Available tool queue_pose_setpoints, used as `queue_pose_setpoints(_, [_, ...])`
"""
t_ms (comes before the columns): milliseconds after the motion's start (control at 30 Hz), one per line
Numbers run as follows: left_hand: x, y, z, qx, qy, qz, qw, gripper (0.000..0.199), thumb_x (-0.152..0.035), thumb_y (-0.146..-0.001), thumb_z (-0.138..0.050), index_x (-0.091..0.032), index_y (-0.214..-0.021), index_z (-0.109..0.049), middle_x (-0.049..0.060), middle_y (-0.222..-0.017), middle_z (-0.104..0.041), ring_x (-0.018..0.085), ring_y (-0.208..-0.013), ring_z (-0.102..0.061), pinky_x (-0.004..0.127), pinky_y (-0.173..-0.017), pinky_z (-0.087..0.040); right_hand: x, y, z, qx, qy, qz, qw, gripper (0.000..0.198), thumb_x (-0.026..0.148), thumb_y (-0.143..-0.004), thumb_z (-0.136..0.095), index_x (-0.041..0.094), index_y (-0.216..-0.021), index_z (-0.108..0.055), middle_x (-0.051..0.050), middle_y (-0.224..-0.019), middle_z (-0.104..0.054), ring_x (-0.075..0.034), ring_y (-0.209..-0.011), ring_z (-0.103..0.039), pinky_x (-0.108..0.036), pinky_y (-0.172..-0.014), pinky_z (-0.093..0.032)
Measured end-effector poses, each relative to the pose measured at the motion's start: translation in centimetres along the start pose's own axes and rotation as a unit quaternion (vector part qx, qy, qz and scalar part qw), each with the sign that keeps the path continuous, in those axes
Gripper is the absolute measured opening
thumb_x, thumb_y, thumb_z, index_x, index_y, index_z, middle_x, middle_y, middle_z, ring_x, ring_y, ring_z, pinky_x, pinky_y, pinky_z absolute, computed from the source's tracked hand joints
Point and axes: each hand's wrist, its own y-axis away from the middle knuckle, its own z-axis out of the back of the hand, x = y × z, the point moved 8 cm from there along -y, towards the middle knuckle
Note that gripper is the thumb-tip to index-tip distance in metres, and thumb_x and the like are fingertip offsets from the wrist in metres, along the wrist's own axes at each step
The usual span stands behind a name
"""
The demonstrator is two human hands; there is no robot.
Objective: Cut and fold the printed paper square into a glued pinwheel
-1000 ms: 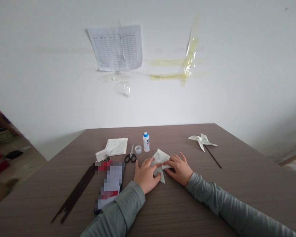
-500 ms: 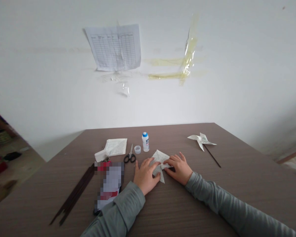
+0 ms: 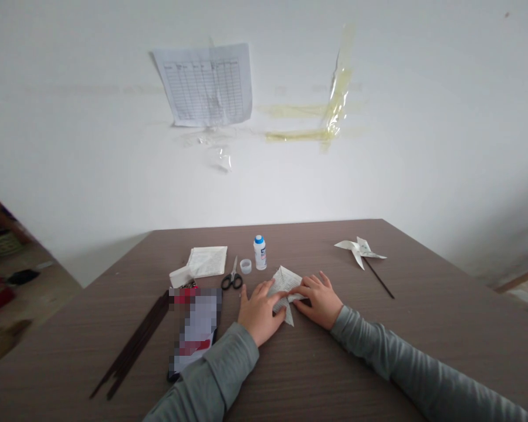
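A printed paper pinwheel piece (image 3: 286, 278), with pointed flaps, lies on the table under both hands. My left hand (image 3: 259, 313) holds it down from the left, its index finger pressing near the centre and its thumb at the lower flap. My right hand (image 3: 317, 300) grips the right side, fingertips meeting the left index finger at the middle. The fingers hide part of the centre and the folds. Beyond the paper stands a white bottle with a blue cap (image 3: 260, 253). A small clear round cap (image 3: 245, 266) and black-handled scissors (image 3: 232, 279) lie left of it.
A finished pinwheel on a stick (image 3: 359, 252) lies at the right. Left are a stack of paper squares (image 3: 207, 261), a small white open box (image 3: 182, 276), dark sticks (image 3: 136, 343) and a blurred phone-like object (image 3: 198, 325). The wall (image 3: 264, 187) borders the table's far edge.
My right fingertips have shifted slightly left and pressed down at the paper's centre, against the left index finger. Little else has moved.
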Motion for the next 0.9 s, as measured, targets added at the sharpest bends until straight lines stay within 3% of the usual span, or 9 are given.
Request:
queue_pose_setpoints(233, [0.7, -0.2, -0.3, -0.019, 0.006, 0.013, 1.000, 0.051, -0.023, -0.113, -0.086, -0.037, -0.162, -0.093, 0.015, -0.191, -0.076, 0.047, -0.178, -0.071, 0.091, -0.156, -0.037, -0.9, -0.2, -0.6, -0.032, -0.022, 0.021, 0.999, 0.020, 0.042, -0.108, -0.090, 0.048, -0.125, -0.099, -0.008, -0.110, -0.092, -0.044, -0.117, -0.092, -0.090, -0.141, -0.059])
queue_pose_setpoints(433, [0.6, -0.2, -0.3, -0.032, 0.005, -0.006, 0.999, 0.050, -0.023, -0.113, -0.086, -0.042, -0.158, -0.097, 0.011, -0.190, -0.078, 0.047, -0.176, -0.073, 0.083, -0.158, -0.040, -0.9, -0.2, -0.5, -0.048, -0.034, 0.017, 0.998, 0.021, 0.039, -0.104, -0.096, 0.049, -0.121, -0.100, -0.009, -0.112, -0.091, -0.046, -0.120, -0.092, -0.090, -0.140, -0.060])
queue_pose_setpoints(633, [-0.2, -0.1, 0.2, -0.002, -0.013, -0.006, 1.000, 0.051, -0.023, -0.117, -0.083, -0.043, -0.163, -0.094, 0.012, -0.195, -0.073, 0.047, -0.180, -0.069, 0.094, -0.157, -0.030, -0.7, -0.2, -0.5, -0.045, -0.018, 0.024, 0.999, 0.015, 0.046, -0.107, -0.095, 0.049, -0.120, -0.101, -0.010, -0.114, -0.091, -0.045, -0.123, -0.091, -0.085, -0.136, -0.065])
queue_pose_setpoints(900, [-0.7, 0.0, 0.4, 0.000, -0.007, -0.003, 1.000, 0.050, -0.019, -0.118, -0.081, -0.034, -0.164, -0.092, 0.017, -0.193, -0.074, 0.048, -0.182, -0.068, 0.097, -0.157, -0.029, -0.7, -0.2, 0.0, -0.065, -0.042, 0.041, 0.996, 0.013, 0.045, -0.109, -0.093, 0.049, -0.119, -0.100, -0.008, -0.108, -0.092, -0.043, -0.115, -0.092, -0.083, -0.134, -0.067])
